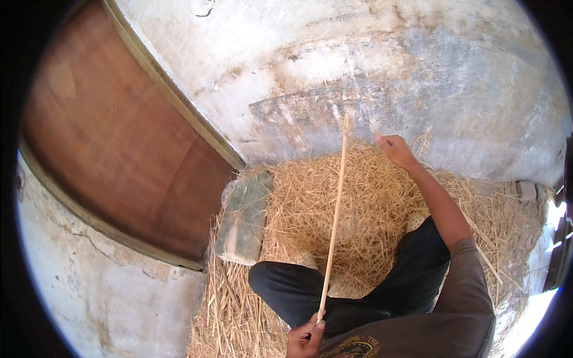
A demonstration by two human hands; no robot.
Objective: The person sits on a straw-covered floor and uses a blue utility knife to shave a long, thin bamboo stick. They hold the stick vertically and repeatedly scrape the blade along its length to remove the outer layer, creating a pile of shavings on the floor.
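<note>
I sit cross-legged on a heap of straw (pixel 370 197) against a stained plaster wall. My left hand (pixel 304 339), low near my lap, grips the bottom end of a long thin pale stick (pixel 335 209) that stands nearly upright, its tip reaching the wall. My right hand (pixel 394 149) is stretched forward over the far straw, its fingers pinched on a thin dark strand or stalk; what it is exactly is too small to tell. My dark trousers (pixel 298 289) cover part of the straw.
A brown wooden door (pixel 119 137) in a pale frame fills the left side. A greenish plastic-wrapped bundle (pixel 242 218) lies at the door's foot beside the straw. The rough wall (pixel 358 59) rises behind the heap. A small grey block (pixel 526 190) sits at far right.
</note>
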